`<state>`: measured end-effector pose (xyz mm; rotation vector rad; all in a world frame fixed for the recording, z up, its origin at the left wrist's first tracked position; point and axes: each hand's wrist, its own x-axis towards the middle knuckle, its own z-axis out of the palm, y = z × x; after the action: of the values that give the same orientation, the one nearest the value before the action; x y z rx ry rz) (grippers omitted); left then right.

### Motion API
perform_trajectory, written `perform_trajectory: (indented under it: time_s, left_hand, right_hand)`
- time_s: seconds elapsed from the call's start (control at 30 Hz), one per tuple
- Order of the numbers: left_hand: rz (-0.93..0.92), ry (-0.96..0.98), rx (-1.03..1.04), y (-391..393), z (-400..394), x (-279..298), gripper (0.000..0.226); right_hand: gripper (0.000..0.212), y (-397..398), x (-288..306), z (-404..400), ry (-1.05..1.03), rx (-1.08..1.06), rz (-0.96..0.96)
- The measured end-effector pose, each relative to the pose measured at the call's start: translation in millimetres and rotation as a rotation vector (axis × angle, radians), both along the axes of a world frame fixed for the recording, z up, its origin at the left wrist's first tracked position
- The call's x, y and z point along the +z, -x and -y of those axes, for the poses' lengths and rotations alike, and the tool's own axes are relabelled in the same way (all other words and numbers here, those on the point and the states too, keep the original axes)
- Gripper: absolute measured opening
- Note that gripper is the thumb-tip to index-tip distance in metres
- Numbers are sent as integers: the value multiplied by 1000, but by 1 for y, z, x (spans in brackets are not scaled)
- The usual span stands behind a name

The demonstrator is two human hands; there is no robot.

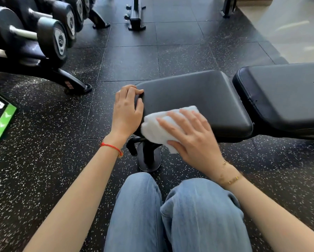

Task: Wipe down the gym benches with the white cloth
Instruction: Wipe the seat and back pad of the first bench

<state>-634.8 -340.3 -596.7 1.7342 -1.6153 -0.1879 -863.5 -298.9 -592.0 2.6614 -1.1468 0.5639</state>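
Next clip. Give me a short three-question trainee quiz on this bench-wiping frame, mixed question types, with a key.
1. True or false: the left hand holds the white cloth.
2. Which part does the right hand press the cloth onto? A) seat pad B) back pad C) dumbbell rack
3. Fill in: the left hand grips the seat pad's ___ end.

Key: 1 false; 2 A; 3 near, narrow.

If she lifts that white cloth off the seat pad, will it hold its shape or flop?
Likely flop: the white cloth is soft and folded, already drooping over the seat pad edge. Probably light; the flat right hand alone pins it. It should slide easily on the smooth pad.
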Motion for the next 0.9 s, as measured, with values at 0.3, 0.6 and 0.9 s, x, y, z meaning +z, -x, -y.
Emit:
perform_trajectory:
  time_s: [0.3,0.6,0.9]
  left_hand:
    - [-2,-45,36,10,-1,10,29]
    - [150,-23,93,23,-4,2,42]
    - [229,-39,125,25,-3,2,52]
  right_hand:
    - [50,74,32,48,-270,-340,269]
    - [54,16,30,64,-333,-102,37]
    - [63,16,37,140,-347,-329,15]
